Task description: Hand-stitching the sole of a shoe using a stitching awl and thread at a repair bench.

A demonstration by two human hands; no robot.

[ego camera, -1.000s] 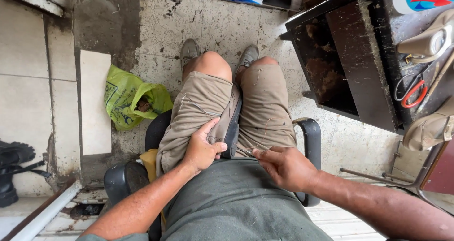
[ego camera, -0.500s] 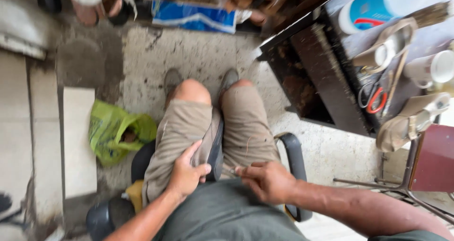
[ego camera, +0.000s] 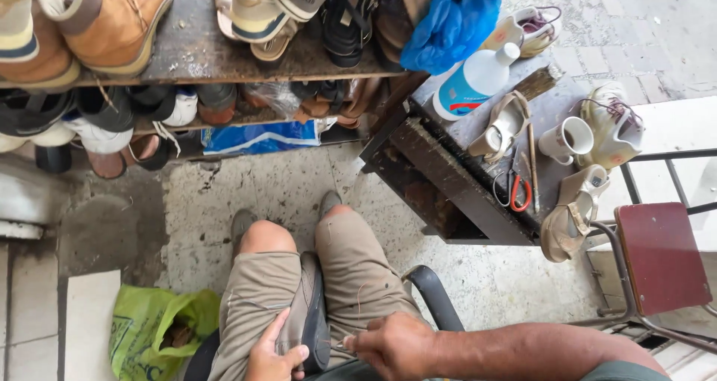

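I sit in a chair with a dark grey shoe [ego camera: 308, 315] wedged between my thighs, sole to the right. My left hand [ego camera: 272, 353] grips the shoe's near end from the left side. My right hand [ego camera: 394, 344] is closed beside the shoe's heel, pinching a small thin tool [ego camera: 342, 347] whose tip touches the shoe. Both forearms enter from the bottom edge.
A dark wooden workbench [ego camera: 478, 164] on the right carries a white bottle [ego camera: 472, 82], a white cup [ego camera: 567, 138], red-handled scissors [ego camera: 515, 190] and several pale shoes. Shelves of shoes [ego camera: 187, 52] run along the top. A green bag [ego camera: 153, 329] lies lower left; a red stool [ego camera: 661, 258] stands right.
The view has tilted upward, bringing the shoe shelves and workbench top into sight. Both hands stay on the shoe in my lap, now at the bottom edge.
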